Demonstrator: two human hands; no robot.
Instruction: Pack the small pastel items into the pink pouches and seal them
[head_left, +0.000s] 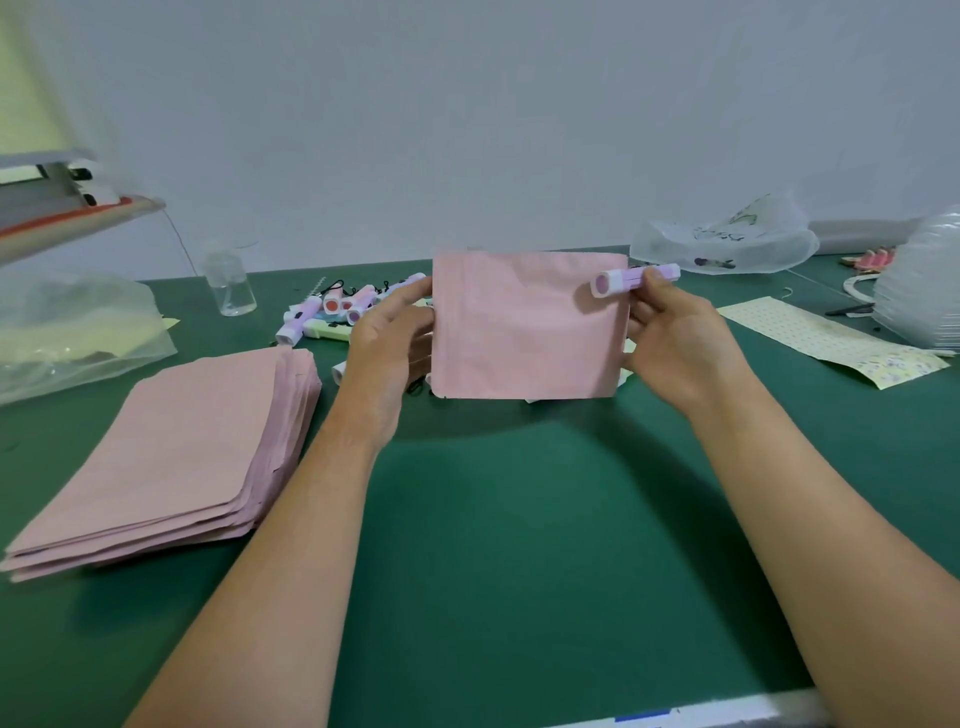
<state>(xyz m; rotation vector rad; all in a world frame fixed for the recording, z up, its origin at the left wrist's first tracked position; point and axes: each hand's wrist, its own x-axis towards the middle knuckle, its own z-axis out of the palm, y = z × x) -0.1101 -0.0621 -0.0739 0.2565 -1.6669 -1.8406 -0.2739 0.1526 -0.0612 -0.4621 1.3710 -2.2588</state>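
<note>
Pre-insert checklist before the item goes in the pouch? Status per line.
1. Pouch held: ok. The left hand grips the pink pouch by its left edge, upright above the table.
2. Item in hand: ok. The right hand pinches the lilac cylindrical item.
3. Pouch mouth open: cannot tell. The top edge looks flat from here.
4. Item aimed at mouth: not ok. It lies sideways across the pouch's upper right corner.
5. Spare pouches: ok. The stack of pink pouches lies at left.
6. More items: ok. The pile of pastel items lies beyond the left hand.
</note>
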